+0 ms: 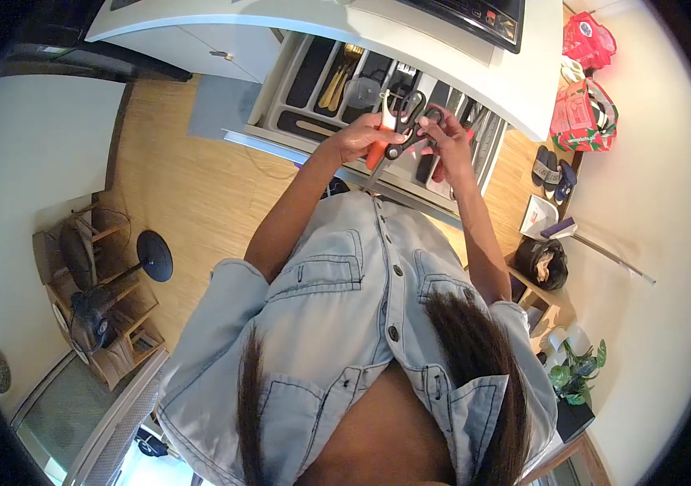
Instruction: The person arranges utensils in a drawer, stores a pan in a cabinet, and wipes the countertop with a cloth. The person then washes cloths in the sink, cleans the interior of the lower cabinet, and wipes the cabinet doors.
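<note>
My left hand (359, 138) is closed around an orange-and-white handled tool (377, 151), whose exact kind I cannot make out. Beside it, a pair of scissors (410, 111) with black loop handles hangs with its blades pointing down toward my shirt. My right hand (448, 136) grips one of the scissors' loops; some red shows by its fingers, part of something hidden. Both hands are close together above an open drawer (268, 108) fitted with a grey cutlery tray. Gold-coloured cutlery (336, 87) and a clear plastic piece (361, 92) lie in its compartments.
A white counter (345, 22) with a black appliance (487, 18) overhangs the drawer. Red bags (584, 117), sandals (545, 168) and a dustpan (538, 217) stand along the right wall. A wooden shelf (139, 324) and a black fan (94, 316) are at left.
</note>
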`<act>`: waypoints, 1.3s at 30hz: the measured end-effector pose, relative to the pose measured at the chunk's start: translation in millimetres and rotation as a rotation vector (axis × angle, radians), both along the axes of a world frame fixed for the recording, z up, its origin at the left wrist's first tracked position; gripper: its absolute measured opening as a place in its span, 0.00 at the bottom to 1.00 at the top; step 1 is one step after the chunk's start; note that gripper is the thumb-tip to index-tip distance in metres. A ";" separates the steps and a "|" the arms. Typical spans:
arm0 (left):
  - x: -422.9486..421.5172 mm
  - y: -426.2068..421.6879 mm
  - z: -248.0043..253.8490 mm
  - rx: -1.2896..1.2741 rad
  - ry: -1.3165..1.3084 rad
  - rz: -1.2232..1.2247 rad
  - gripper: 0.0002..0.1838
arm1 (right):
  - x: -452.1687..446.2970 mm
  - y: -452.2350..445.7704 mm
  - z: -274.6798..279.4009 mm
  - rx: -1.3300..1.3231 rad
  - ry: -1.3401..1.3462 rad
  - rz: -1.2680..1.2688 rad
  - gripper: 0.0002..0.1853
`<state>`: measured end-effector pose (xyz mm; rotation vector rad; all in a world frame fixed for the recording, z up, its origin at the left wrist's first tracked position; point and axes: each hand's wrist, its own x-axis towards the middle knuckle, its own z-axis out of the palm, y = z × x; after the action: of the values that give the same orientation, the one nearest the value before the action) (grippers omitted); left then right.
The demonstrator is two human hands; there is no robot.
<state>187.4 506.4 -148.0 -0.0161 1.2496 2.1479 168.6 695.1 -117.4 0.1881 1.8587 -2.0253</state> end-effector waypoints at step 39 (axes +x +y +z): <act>-29.2 55.4 -94.9 -0.534 -0.089 0.272 0.25 | -4.6 85.8 -119.7 0.950 0.202 -0.415 0.19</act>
<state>158.2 561.8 -243.0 -0.5270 1.8125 1.9352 164.0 780.9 -237.1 0.6793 2.9766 -1.2101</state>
